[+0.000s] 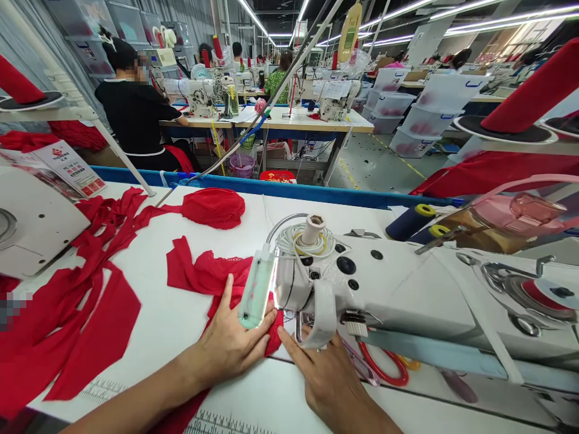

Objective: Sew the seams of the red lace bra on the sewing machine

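Note:
My left hand (233, 340) lies flat with spread fingers on a piece of red fabric (217, 274), left of the sewing machine's needle area. My right hand (328, 374) is at the front of the sewing machine (384, 283), its index finger stretched out to the edge of the same fabric. The machine's white guard partly hides its other fingers. A small lit lamp in a pale green case (257, 289) hangs over the fabric and covers part of my left hand's reach. The needle itself is hidden behind the machine head.
More red fabric (99, 325) is heaped on the left, with a gathered red piece (213, 208) behind. Red-handled scissors (398, 374) lie under the machine arm. Navy thread cones (409, 222) and a pink-lidded bottle (520, 223) stand at right. A person in black (131, 114) sits beyond.

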### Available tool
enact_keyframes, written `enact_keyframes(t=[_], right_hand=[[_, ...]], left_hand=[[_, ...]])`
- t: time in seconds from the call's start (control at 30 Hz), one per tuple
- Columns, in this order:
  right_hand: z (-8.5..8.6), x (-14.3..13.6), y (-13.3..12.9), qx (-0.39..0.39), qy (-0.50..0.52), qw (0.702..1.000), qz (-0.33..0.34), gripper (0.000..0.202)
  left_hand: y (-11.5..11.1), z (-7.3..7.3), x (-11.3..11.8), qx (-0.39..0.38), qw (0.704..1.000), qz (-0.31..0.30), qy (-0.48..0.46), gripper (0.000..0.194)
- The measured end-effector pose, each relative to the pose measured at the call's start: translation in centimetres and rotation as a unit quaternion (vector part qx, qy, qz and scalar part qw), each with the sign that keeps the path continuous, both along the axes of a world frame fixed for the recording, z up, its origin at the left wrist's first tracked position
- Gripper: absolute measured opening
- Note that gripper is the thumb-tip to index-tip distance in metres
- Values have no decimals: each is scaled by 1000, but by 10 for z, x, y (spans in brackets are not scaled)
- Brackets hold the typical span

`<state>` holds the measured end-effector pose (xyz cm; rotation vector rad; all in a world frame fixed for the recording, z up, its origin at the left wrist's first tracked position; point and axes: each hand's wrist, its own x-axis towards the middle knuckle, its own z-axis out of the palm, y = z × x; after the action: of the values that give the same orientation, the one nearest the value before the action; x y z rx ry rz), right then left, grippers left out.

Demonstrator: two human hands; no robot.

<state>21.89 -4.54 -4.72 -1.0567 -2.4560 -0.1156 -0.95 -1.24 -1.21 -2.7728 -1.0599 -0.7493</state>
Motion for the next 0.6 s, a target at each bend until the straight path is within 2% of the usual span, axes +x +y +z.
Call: enact_keyframes(t=[0.17,0.33,0.47,0.6], right_hand=[[6,-2,6,13,-9,1000,-7,72],[4,-2,8,9,3,1000,-5,74],[4,-2,8,-1,9,1000,-9,75],[5,-3,8,-3,11,1000,-21,66]], left_hand=[[7,1,-1,0,1000,2,10,26],[7,-1,1,9,1000,4,11,25],[8,3,2,2,1000,-1,10,28],[11,9,2,-4,1000,-5,8,29]])
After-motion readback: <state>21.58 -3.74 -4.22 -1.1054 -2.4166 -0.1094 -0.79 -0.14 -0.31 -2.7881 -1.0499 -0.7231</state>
